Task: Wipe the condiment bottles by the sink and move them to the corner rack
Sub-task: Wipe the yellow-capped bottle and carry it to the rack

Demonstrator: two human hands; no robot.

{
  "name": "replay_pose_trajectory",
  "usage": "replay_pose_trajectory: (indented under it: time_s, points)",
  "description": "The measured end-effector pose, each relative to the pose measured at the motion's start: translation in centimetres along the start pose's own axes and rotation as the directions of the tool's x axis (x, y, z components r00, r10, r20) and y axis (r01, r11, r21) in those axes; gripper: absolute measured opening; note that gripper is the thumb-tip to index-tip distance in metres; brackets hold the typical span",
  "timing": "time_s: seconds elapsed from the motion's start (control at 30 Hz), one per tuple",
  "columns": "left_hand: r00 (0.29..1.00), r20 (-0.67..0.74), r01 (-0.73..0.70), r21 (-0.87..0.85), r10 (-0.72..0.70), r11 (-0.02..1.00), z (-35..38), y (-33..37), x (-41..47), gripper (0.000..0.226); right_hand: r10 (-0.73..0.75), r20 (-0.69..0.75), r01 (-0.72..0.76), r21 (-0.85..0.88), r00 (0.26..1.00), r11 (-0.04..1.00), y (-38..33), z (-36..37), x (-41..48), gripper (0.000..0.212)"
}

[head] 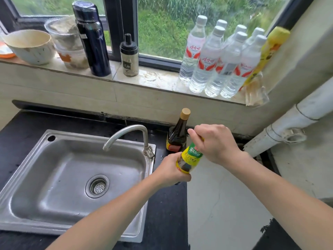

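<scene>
I've got the yellow-label btl point(191, 158) tilted, top toward 1 o'clock; left hand point(169, 171) round its base, right hand point(214, 142) on the neck. Dark btl point(177, 135), tan cap, upright at its 11 o'clock.

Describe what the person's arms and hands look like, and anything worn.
The left arm and right arm are bare to the frame edge; no sleeves show. The left hand and right hand wear no gloves, and no ring, watch or band is visible.

We read 花椒 on the spice jar point(129, 56), 娃哈哈 in red on the water bottles point(207, 60), and 海天 on the yellow-label bottle point(191, 156); smaller print illegible.
</scene>
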State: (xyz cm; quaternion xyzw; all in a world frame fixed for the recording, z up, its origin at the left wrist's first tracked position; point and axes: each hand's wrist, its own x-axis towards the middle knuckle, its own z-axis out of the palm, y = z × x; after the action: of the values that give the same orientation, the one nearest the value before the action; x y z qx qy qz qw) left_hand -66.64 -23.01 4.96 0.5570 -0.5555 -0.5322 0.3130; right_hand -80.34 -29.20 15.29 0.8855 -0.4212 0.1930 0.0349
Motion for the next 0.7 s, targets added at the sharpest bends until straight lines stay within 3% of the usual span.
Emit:
replay_pose_trajectory:
  time_s: [0.2,0.33,0.4,0.43,0.47,0.53,0.6,0.67,0.7]
  points:
    - [0.932,-0.349,0.159,0.156,-0.096,0.975,1.7,-0.7,-1.2,0.033,0.2,0.157,-0.187,-0.093,0.967,0.978,-1.4,1.0,0.7,0.042]
    - [0.886,-0.453,0.286,0.369,-0.097,0.884,1.9,-0.2,-2.0,0.033,0.452,0.336,-0.404,-0.206,0.827,0.891,-1.9,1.7,1.9,0.036]
    - [0.915,-0.381,0.282,0.358,-0.136,0.89,1.8,-0.5,-2.3,0.032,0.497,0.438,-0.439,-0.233,0.749,0.868,-1.9,2.0,2.2,0.029]
    - [0.941,-0.299,0.246,0.274,-0.16,0.93,1.7,-1.0,-2.3,0.033,0.483,0.469,-0.436,-0.215,0.739,0.874,-2.0,1.9,2.1,0.027]
    - [0.968,-0.188,0.199,0.152,-0.169,0.968,1.1,-1.3,-2.4,0.036,0.448,0.479,-0.416,-0.179,0.755,0.892,-2.1,1.7,1.9,0.028]
    - [0.99,0.083,0.124,-0.107,-0.116,0.986,-0.7,-1.2,-2.8,0.037,0.314,0.418,-0.313,-0.073,0.853,0.947,-2.1,1.3,1.2,0.042]
    - [0.951,0.308,0.122,-0.265,-0.036,0.956,-2.5,-0.3,-3.3,0.028,0.134,0.3,-0.15,0.031,0.945,0.988,-2.3,1.0,0.4,0.047]
    - [0.942,0.335,0.105,-0.269,-0.009,0.957,-3.0,0.5,-3.6,0.03,-0.015,0.179,0.0,0.082,0.984,0.997,-2.4,0.9,-0.3,0.043]
    - [0.967,0.254,0.09,-0.232,-0.029,0.969,-2.7,0.8,-3.6,0.031,-0.023,0.139,0.012,0.075,0.99,0.997,-2.5,1.0,-0.4,0.041]
